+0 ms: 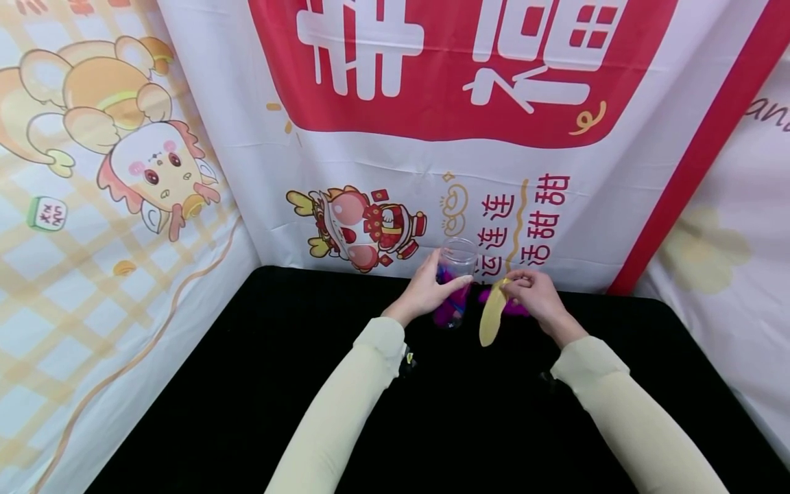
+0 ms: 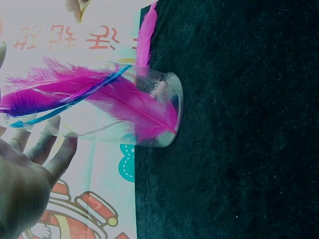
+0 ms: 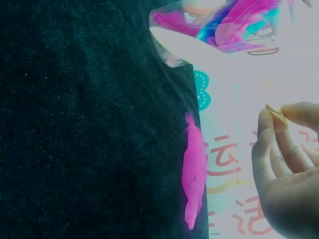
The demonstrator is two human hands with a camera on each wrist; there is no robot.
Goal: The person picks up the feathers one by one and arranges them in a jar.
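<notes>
Fingers and thumb of my left hand (image 1: 427,288) wrap around a clear jar (image 1: 459,250) near the back of the table. Through its wall show magenta feathers (image 2: 134,107) and thin blue pieces (image 2: 94,93); the jar's lower end (image 2: 174,109) stays in sight below the hand. To the right, my right hand (image 1: 535,296) pinches a long yellow feather (image 1: 492,317) by its upper end between thumb and fingers, and the feather hangs downward beside the jar, apart from it in the head view. Under that hand a magenta feather (image 3: 195,174) lies at the table's back edge.
A black cloth (image 1: 481,412) covers the table. Directly behind it hangs a white and red printed curtain (image 1: 370,158), with another printed curtain (image 1: 92,274) along the left side and a pale one (image 1: 710,226) at the right.
</notes>
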